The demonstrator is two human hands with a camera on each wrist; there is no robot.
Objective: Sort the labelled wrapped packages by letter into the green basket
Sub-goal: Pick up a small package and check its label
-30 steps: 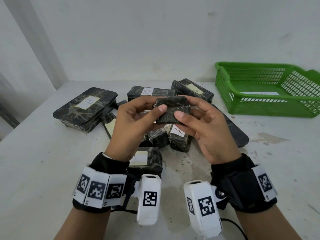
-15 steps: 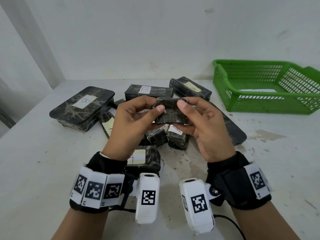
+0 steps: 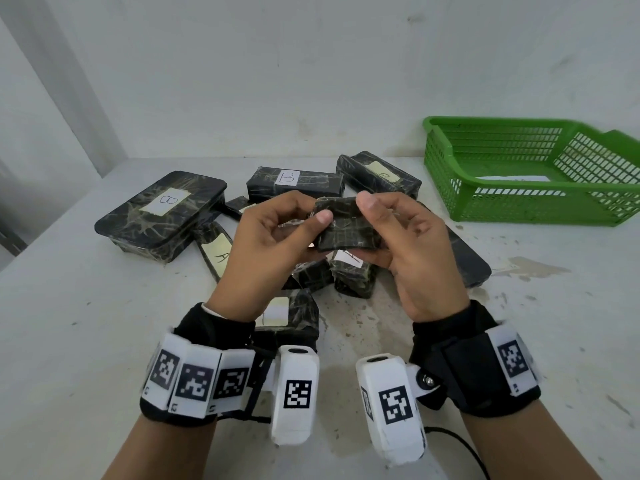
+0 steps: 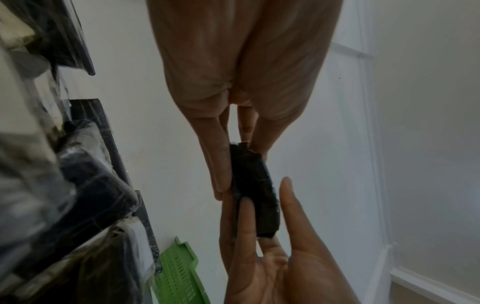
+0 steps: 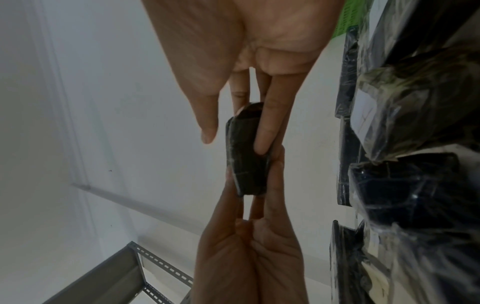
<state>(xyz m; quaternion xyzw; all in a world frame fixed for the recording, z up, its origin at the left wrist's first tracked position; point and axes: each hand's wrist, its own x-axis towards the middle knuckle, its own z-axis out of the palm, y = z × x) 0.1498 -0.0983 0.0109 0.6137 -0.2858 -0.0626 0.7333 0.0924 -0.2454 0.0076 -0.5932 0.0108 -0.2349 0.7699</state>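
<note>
Since 1 s ago the small wrapped package (image 3: 346, 225) has been tipped w/ its top edge toward the camera, and the right thumb has slid from its front face up to the top edge; no label shows on the face now in view, so this is prob. a turn to find the letter. Going left to right: the big flat package (image 3: 162, 211) marked B lies at the far left of the pile, label up, readable w/o touching. Next, the left hand (image 3: 266, 251) has thumb and fingers clamped on the small package's left end; the left wrist view shows it pinched between fingers either side. The package sits in mid-air above the pile, between both hands, well apart from the basket. A 2nd B package (image 3: 294, 183) lies behind it on the table (image 3: 69, 323). The right hand (image 3: 412, 258) grips the right end, thumb on top, fingers curled under, a hold that lets the 2 hands roll it. At far right the green basket (image 3: 519, 206) stands w/ only a white sheet visible inside, so sorting looks barely begun.
</note>
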